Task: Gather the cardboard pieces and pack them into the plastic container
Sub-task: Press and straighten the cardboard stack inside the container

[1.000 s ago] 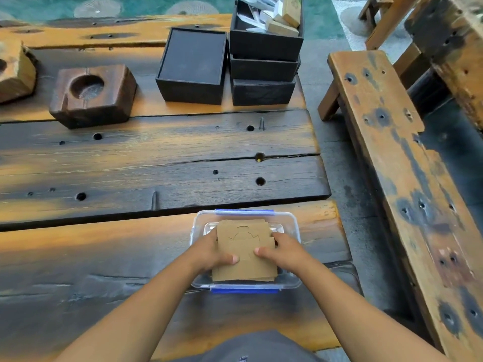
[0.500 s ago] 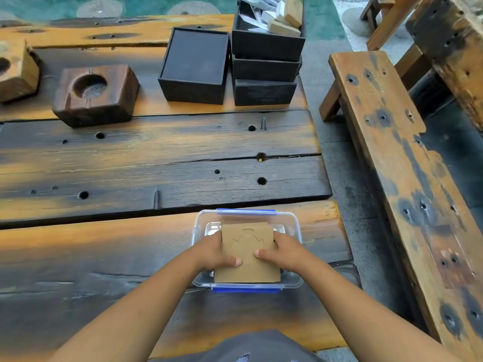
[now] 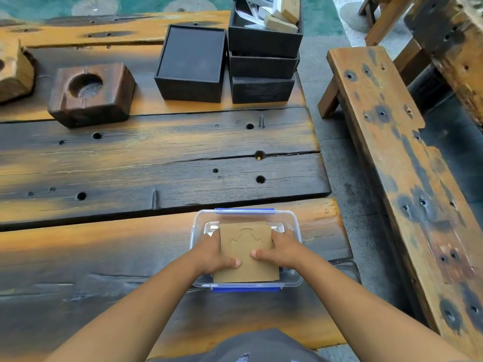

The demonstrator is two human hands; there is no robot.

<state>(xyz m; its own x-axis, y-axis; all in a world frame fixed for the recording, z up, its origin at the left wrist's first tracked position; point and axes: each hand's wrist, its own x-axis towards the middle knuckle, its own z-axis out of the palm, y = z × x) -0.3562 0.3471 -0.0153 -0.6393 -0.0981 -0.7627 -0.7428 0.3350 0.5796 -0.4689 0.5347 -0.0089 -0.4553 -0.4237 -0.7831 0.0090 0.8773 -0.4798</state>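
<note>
A clear plastic container [image 3: 294,226] with blue clips stands near the table's front right edge. A stack of brown cardboard pieces [image 3: 245,241] with a cut-out outline on top lies inside it. My left hand [image 3: 213,253] grips the stack's left side with the thumb on top. My right hand [image 3: 281,250] grips the right side in the same way. The fingers of both hands reach down beside the stack and are hidden.
Stacked black boxes [image 3: 264,66], the top one holding small cartons, stand at the far side beside a single black box [image 3: 190,64]. A dark wooden block with a round hollow [image 3: 90,94] sits at the far left. A wooden bench [image 3: 407,178] runs along the right.
The cardboard stack has squared up and sunk lower into the container between my two hands. Both hands keep their hold on its sides.
</note>
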